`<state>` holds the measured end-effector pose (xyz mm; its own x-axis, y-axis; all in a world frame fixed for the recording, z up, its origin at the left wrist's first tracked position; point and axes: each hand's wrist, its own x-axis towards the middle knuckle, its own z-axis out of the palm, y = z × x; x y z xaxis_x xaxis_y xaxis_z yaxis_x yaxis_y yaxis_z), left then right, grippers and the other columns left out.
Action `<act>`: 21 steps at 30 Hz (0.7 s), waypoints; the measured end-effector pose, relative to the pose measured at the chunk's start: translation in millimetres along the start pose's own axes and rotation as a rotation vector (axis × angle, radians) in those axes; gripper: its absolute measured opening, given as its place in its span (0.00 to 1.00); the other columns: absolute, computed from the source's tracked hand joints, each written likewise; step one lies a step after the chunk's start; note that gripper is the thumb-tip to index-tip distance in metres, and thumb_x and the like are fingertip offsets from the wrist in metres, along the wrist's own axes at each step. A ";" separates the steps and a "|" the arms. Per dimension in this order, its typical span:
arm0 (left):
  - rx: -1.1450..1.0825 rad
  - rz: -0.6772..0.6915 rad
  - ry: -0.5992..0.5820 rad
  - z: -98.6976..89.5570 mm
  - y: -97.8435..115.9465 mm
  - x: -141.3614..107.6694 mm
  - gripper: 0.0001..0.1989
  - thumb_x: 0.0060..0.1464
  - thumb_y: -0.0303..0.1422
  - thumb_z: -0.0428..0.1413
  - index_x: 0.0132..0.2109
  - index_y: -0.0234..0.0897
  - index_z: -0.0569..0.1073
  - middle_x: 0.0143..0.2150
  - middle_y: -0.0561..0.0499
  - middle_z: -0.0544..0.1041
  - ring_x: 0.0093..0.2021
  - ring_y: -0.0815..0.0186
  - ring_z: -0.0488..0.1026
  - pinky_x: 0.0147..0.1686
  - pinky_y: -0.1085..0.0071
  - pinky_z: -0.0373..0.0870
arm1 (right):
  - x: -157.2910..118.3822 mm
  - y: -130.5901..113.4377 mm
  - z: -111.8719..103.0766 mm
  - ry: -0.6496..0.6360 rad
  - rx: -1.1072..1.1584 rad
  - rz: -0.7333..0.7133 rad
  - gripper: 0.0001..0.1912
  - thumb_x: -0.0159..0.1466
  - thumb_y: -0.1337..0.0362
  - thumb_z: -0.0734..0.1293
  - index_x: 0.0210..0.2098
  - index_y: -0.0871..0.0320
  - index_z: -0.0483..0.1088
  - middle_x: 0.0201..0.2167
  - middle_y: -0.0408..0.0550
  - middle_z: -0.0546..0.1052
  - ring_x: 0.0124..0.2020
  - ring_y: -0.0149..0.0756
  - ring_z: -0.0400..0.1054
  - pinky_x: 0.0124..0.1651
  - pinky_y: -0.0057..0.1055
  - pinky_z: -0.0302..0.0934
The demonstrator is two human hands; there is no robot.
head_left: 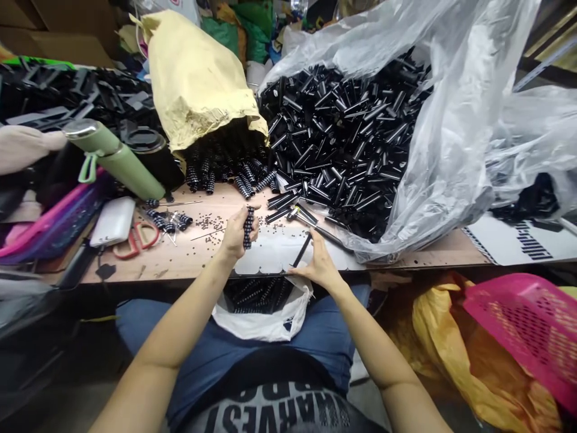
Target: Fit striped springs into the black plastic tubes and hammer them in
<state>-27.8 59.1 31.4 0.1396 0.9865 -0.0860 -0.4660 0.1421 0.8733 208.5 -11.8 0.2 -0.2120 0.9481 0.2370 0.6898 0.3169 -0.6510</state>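
Observation:
My left hand [235, 236] is closed around a black cylinder with rows of pale dots [248, 227], held upright over the table edge. To its right, my right hand [321, 261] has a slim black tube [302, 249] between thumb and fingers, slanting across the white sheet [270, 255]. A few loose black tubes [282, 204] and a tool with a dark handle [331, 237] lie just beyond that hand. Dotted cylinders [246, 180] spill from the mouth of a yellow sack [198, 78]. Below the table edge, a white bag [256, 328] on my lap contains more dark pieces.
A large clear plastic bag [455, 174] full of black tubes [342, 132] fills the back right. Red-handled scissors [137, 239], a white box-shaped item [113, 221] and a green bottle [121, 159] are at left. Tiny dark bits [210, 227] litter the tabletop. A pink basket [527, 325] stands lower right.

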 end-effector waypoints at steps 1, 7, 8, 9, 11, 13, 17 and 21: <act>0.000 -0.005 -0.021 6.0 -2.6 -6.0 0.23 0.57 0.47 0.54 0.53 0.36 0.69 0.20 0.60 0.63 0.13 0.78 0.56 0.13 0.80 0.50 | 1.8 -5.4 -2.0 0.007 0.030 -0.037 0.66 0.42 0.48 0.79 0.69 0.58 0.38 0.65 0.64 0.52 0.67 0.55 0.47 0.66 0.53 0.52; 0.036 -0.126 0.010 35.0 -18.1 -28.8 0.23 0.53 0.45 0.55 0.49 0.32 0.73 0.21 0.56 0.69 0.15 0.74 0.63 0.14 0.78 0.57 | 22.8 -43.4 -13.4 -0.055 0.098 -0.324 0.67 0.42 0.43 0.77 0.69 0.56 0.37 0.65 0.62 0.53 0.68 0.53 0.46 0.67 0.52 0.49; 0.044 -0.126 0.030 39.2 -19.7 -31.6 0.22 0.52 0.45 0.56 0.47 0.32 0.73 0.22 0.55 0.70 0.16 0.73 0.65 0.15 0.77 0.60 | 25.9 -48.2 -13.8 -0.075 0.082 -0.365 0.67 0.42 0.42 0.76 0.69 0.56 0.38 0.65 0.61 0.54 0.68 0.53 0.46 0.68 0.52 0.48; 0.046 -0.127 0.044 43.2 -21.0 -34.4 0.22 0.50 0.45 0.57 0.46 0.32 0.73 0.23 0.55 0.71 0.17 0.72 0.67 0.16 0.76 0.63 | 28.2 -51.7 -13.6 -0.088 0.066 -0.399 0.66 0.43 0.42 0.76 0.69 0.56 0.38 0.65 0.61 0.55 0.68 0.53 0.47 0.69 0.52 0.46; 0.033 -0.148 0.068 50.0 -22.6 -39.3 0.22 0.48 0.45 0.59 0.45 0.33 0.73 0.24 0.55 0.71 0.19 0.70 0.70 0.19 0.73 0.68 | 30.6 -55.3 -11.8 -0.094 0.054 -0.446 0.65 0.44 0.42 0.76 0.69 0.57 0.40 0.64 0.62 0.56 0.67 0.52 0.48 0.69 0.51 0.44; 0.016 -0.183 0.091 55.2 -23.7 -42.7 0.24 0.46 0.47 0.61 0.44 0.33 0.73 0.23 0.56 0.70 0.18 0.69 0.70 0.18 0.73 0.68 | 30.7 -55.1 -9.1 -0.091 0.068 -0.465 0.64 0.45 0.44 0.76 0.68 0.59 0.40 0.64 0.63 0.56 0.67 0.52 0.48 0.69 0.50 0.45; 0.042 -0.160 0.147 61.5 -26.8 -44.7 0.26 0.42 0.47 0.63 0.43 0.31 0.73 0.23 0.56 0.70 0.16 0.70 0.69 0.16 0.75 0.67 | 28.3 -50.4 -4.6 -0.110 0.116 -0.420 0.62 0.44 0.51 0.78 0.67 0.60 0.41 0.64 0.64 0.55 0.68 0.50 0.47 0.69 0.47 0.46; 0.106 -0.154 0.149 64.7 -32.3 -46.3 0.27 0.41 0.48 0.64 0.42 0.31 0.74 0.21 0.57 0.69 0.15 0.71 0.68 0.14 0.76 0.65 | 24.1 -45.4 -1.3 -0.103 0.196 -0.338 0.61 0.42 0.53 0.79 0.66 0.60 0.44 0.63 0.63 0.57 0.67 0.49 0.50 0.68 0.45 0.46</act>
<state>37.3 3.6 38.2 0.0674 0.9561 -0.2853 -0.3539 0.2902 0.8891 173.0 -3.4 36.4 -0.4789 0.7843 0.3944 0.4262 0.6005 -0.6766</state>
